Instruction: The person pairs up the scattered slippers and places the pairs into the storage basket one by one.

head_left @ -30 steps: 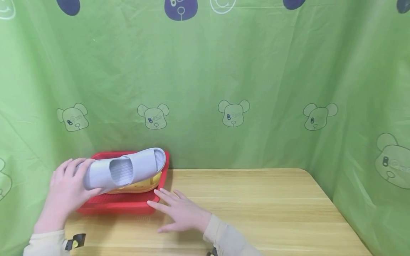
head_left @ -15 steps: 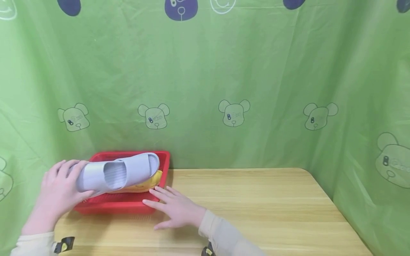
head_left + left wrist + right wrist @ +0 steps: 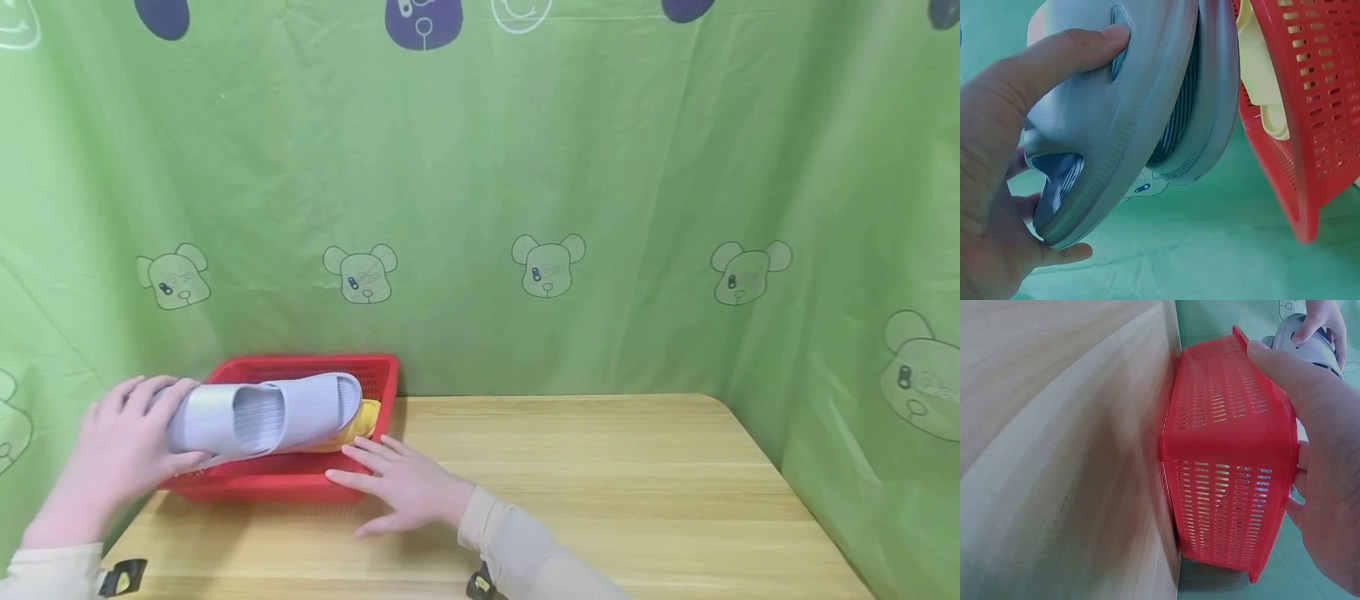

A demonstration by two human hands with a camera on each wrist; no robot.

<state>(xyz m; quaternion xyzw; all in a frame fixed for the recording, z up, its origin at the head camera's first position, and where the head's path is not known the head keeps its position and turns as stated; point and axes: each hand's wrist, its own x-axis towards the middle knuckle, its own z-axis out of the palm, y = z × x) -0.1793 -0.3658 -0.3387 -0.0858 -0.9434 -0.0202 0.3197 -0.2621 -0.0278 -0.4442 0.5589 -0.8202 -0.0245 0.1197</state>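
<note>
My left hand [image 3: 123, 437] grips a pair of grey-blue slippers [image 3: 258, 417] at one end, over the red plastic basket [image 3: 270, 490]. In the left wrist view the two slippers [image 3: 1129, 94] lie against each other, the thumb pressing across the upper of one. Under them in the basket is a yellow item [image 3: 365, 419], mostly hidden. My right hand [image 3: 408, 492] is at the basket's front right corner with fingers spread and nearly straight. In the right wrist view its fingertips are right at the basket's rim.
The basket stands at the left end of a wooden table [image 3: 600, 492]. A green curtain [image 3: 465, 167] printed with bear faces hangs behind and along both sides. Dark straps with small cameras [image 3: 123, 577] sit at the wrists.
My left hand has moved left and slightly down with the slippers, uncovering more of the basket's back wall. My right hand has slid a little left along the basket's corner.
</note>
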